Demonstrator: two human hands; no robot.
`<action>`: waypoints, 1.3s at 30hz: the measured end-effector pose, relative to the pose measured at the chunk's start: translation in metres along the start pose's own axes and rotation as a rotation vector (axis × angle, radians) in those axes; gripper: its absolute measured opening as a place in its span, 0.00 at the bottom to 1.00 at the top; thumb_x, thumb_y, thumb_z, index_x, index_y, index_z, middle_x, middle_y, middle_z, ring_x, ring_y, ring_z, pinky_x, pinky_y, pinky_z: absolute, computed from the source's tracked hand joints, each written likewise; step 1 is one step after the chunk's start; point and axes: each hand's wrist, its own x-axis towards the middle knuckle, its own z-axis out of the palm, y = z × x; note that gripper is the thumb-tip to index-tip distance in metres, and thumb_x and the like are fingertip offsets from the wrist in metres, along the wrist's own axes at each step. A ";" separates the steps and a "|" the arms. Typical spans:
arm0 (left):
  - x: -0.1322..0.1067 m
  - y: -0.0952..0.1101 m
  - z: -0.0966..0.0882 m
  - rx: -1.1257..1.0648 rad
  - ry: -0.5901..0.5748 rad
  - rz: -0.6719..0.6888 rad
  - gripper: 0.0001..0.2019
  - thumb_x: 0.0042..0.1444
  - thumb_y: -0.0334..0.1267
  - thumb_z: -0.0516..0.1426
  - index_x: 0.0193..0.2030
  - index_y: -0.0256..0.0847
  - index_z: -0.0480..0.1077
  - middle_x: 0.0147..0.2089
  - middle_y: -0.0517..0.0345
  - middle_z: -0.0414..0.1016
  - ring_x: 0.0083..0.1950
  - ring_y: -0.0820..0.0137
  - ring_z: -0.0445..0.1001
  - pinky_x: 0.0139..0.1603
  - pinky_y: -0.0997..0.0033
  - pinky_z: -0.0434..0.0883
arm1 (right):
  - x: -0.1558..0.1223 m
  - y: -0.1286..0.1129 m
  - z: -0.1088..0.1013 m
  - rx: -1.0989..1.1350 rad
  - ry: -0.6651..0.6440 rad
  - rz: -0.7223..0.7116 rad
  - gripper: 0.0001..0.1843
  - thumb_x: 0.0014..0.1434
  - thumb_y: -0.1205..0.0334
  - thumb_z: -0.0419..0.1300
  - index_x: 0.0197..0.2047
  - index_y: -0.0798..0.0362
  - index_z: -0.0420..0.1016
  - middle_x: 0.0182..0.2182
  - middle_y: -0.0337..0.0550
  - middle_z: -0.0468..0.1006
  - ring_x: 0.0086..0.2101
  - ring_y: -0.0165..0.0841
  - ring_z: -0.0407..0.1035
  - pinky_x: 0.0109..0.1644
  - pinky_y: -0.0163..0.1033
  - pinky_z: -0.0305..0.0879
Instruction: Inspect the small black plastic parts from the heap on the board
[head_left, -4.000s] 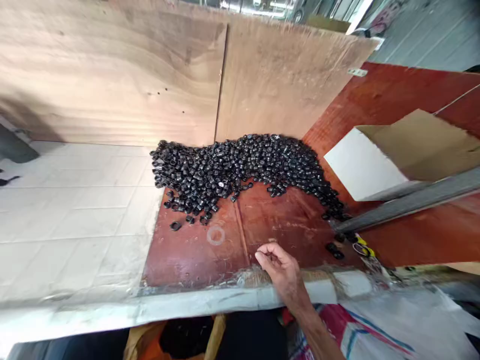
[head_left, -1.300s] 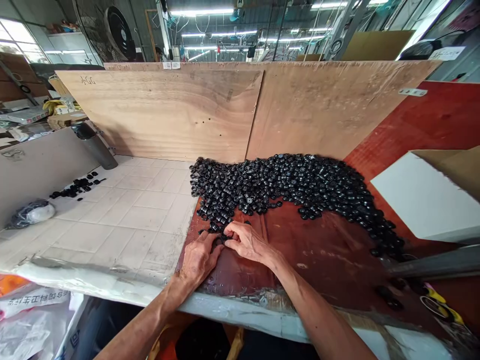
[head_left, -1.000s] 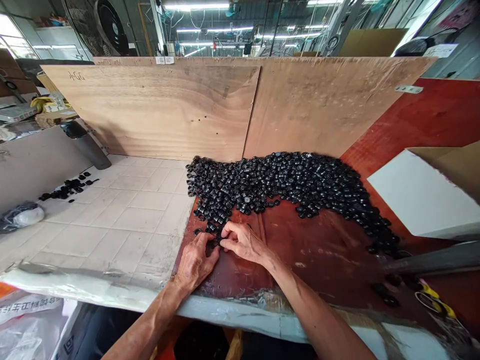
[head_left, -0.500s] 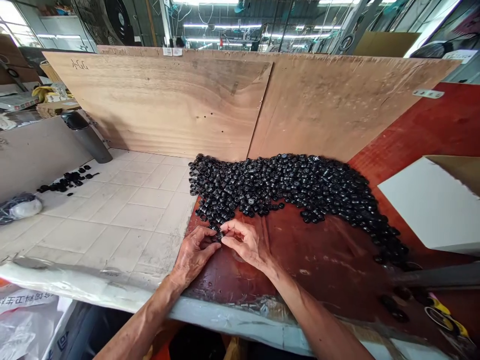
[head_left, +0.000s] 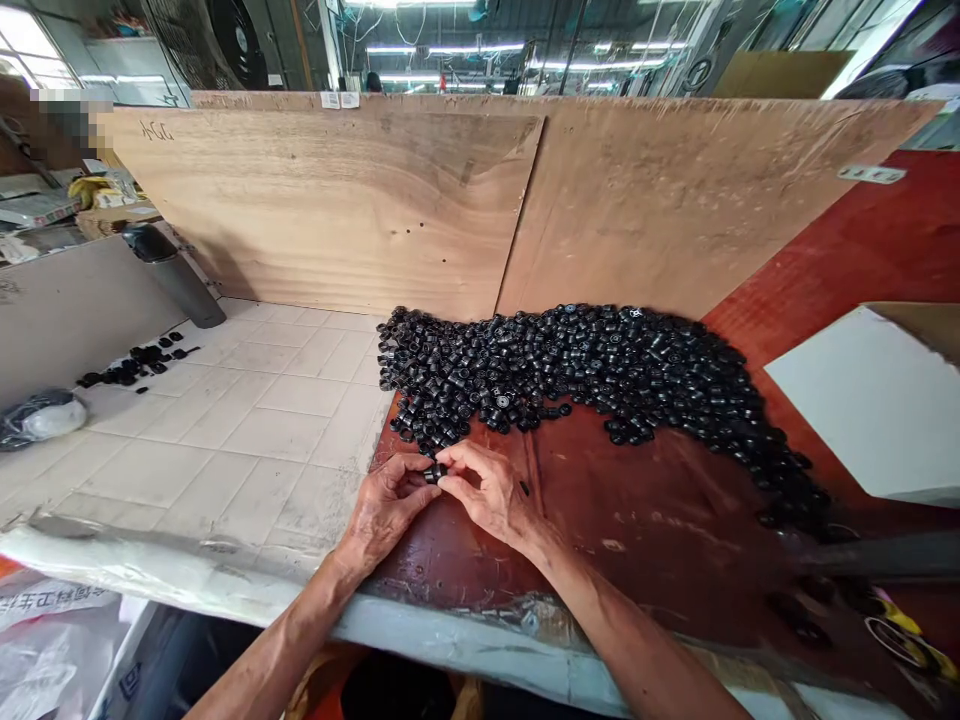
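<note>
Between my two hands is a small black round plastic part (head_left: 434, 473), shaped like a short cylinder. My left hand (head_left: 390, 505) pinches it from the left with thumb and fingers. From the right, the fingertips of my right hand (head_left: 484, 485) close on the same part. Just beyond my fingertips spreads a long pile of similar black parts (head_left: 570, 365), lying on the dark red board (head_left: 600, 520) against the plywood. One small dark piece (head_left: 523, 488) lies by my right hand, partly hidden by it.
A plywood panel (head_left: 337, 210) stands behind the pile. On the pale tiled surface (head_left: 217, 450) at left are a dark bottle (head_left: 176, 275), scattered black bits (head_left: 135, 365) and a plastic bag (head_left: 45, 417). At right are a white box (head_left: 870, 410) and yellow-handled scissors (head_left: 911, 640).
Both hands stay almost in place, the right shifting slightly left. The black part shows more plainly between the fingers. A small dark piece now shows beside my right hand.
</note>
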 end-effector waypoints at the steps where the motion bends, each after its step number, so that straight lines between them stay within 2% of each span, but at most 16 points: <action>1: 0.000 0.000 0.000 -0.015 -0.009 0.001 0.14 0.58 0.44 0.68 0.48 0.43 0.77 0.39 0.60 0.81 0.36 0.70 0.78 0.40 0.70 0.77 | 0.000 0.000 0.000 -0.004 0.001 0.004 0.08 0.61 0.66 0.61 0.44 0.50 0.78 0.38 0.42 0.81 0.33 0.34 0.76 0.40 0.37 0.72; 8: -0.002 0.001 -0.005 0.096 -0.023 0.099 0.11 0.62 0.41 0.66 0.50 0.44 0.77 0.46 0.56 0.83 0.46 0.66 0.82 0.52 0.64 0.79 | -0.001 0.000 -0.001 0.007 -0.004 0.017 0.08 0.63 0.63 0.63 0.47 0.50 0.78 0.38 0.42 0.81 0.35 0.35 0.77 0.41 0.36 0.73; 12: -0.002 0.003 -0.008 0.195 -0.026 0.200 0.10 0.63 0.39 0.65 0.51 0.44 0.78 0.48 0.55 0.82 0.50 0.65 0.81 0.55 0.62 0.78 | -0.002 0.002 0.001 -0.063 -0.023 -0.031 0.09 0.69 0.60 0.60 0.50 0.50 0.76 0.34 0.41 0.80 0.32 0.34 0.75 0.40 0.36 0.70; 16: -0.001 0.003 -0.009 0.218 -0.035 0.277 0.09 0.64 0.36 0.64 0.50 0.44 0.78 0.49 0.54 0.82 0.51 0.65 0.80 0.57 0.62 0.77 | -0.002 0.000 0.000 -0.095 -0.047 -0.055 0.07 0.71 0.59 0.58 0.44 0.50 0.76 0.30 0.39 0.77 0.30 0.33 0.72 0.37 0.35 0.67; 19: -0.001 0.003 -0.009 0.210 -0.014 0.326 0.08 0.65 0.36 0.64 0.50 0.44 0.77 0.48 0.54 0.81 0.51 0.65 0.80 0.56 0.62 0.78 | -0.003 -0.004 -0.002 -0.097 -0.079 -0.061 0.05 0.68 0.60 0.60 0.45 0.51 0.75 0.32 0.41 0.77 0.32 0.34 0.72 0.39 0.36 0.67; 22: -0.001 0.005 -0.009 0.219 -0.003 0.368 0.08 0.65 0.36 0.64 0.51 0.45 0.78 0.48 0.54 0.80 0.52 0.64 0.79 0.57 0.61 0.78 | -0.003 -0.004 -0.002 -0.098 -0.100 -0.033 0.06 0.69 0.61 0.58 0.43 0.51 0.75 0.27 0.38 0.75 0.28 0.33 0.71 0.36 0.35 0.66; 24: -0.001 0.006 -0.009 0.226 -0.009 0.387 0.08 0.65 0.36 0.64 0.51 0.45 0.78 0.49 0.54 0.80 0.53 0.64 0.79 0.58 0.61 0.78 | -0.003 -0.001 0.001 -0.134 -0.106 -0.019 0.12 0.73 0.59 0.54 0.37 0.50 0.74 0.24 0.37 0.73 0.26 0.33 0.69 0.34 0.35 0.64; 27: 0.000 0.007 -0.009 0.228 -0.029 0.393 0.08 0.65 0.35 0.64 0.50 0.46 0.78 0.49 0.54 0.81 0.53 0.64 0.79 0.58 0.62 0.78 | -0.003 0.001 0.004 -0.197 -0.093 -0.037 0.21 0.76 0.58 0.50 0.29 0.50 0.70 0.23 0.39 0.73 0.26 0.33 0.69 0.34 0.36 0.63; 28: 0.000 0.007 -0.009 0.226 -0.031 0.385 0.08 0.65 0.35 0.64 0.50 0.46 0.78 0.49 0.54 0.80 0.53 0.64 0.79 0.58 0.61 0.77 | -0.003 0.000 0.004 -0.199 -0.073 -0.036 0.20 0.76 0.58 0.50 0.31 0.50 0.71 0.24 0.40 0.74 0.26 0.33 0.70 0.35 0.36 0.65; 31: 0.000 0.004 -0.008 0.207 -0.014 0.341 0.09 0.65 0.37 0.64 0.51 0.46 0.77 0.48 0.55 0.80 0.52 0.65 0.79 0.58 0.61 0.77 | -0.003 -0.006 0.003 -0.155 0.004 -0.023 0.09 0.72 0.57 0.55 0.45 0.51 0.74 0.29 0.41 0.77 0.30 0.35 0.73 0.37 0.36 0.68; 33: -0.001 0.001 -0.009 0.185 0.003 0.311 0.10 0.65 0.37 0.64 0.52 0.46 0.77 0.50 0.54 0.80 0.53 0.64 0.80 0.59 0.60 0.77 | -0.003 -0.009 0.001 -0.124 0.002 -0.047 0.08 0.69 0.58 0.58 0.48 0.51 0.73 0.32 0.42 0.78 0.31 0.35 0.73 0.38 0.36 0.70; 36: -0.001 -0.002 -0.010 0.174 0.013 0.289 0.10 0.65 0.38 0.65 0.52 0.47 0.77 0.50 0.55 0.80 0.54 0.64 0.80 0.59 0.61 0.77 | -0.004 -0.010 -0.001 -0.134 -0.059 -0.048 0.07 0.70 0.59 0.56 0.42 0.51 0.74 0.30 0.40 0.76 0.29 0.34 0.71 0.37 0.35 0.67; 39: -0.002 -0.002 -0.010 0.189 0.003 0.287 0.10 0.64 0.38 0.65 0.51 0.47 0.77 0.50 0.55 0.80 0.54 0.63 0.79 0.59 0.60 0.76 | -0.004 -0.008 -0.001 -0.202 -0.072 0.004 0.18 0.74 0.58 0.52 0.31 0.51 0.71 0.22 0.37 0.69 0.24 0.31 0.65 0.32 0.35 0.61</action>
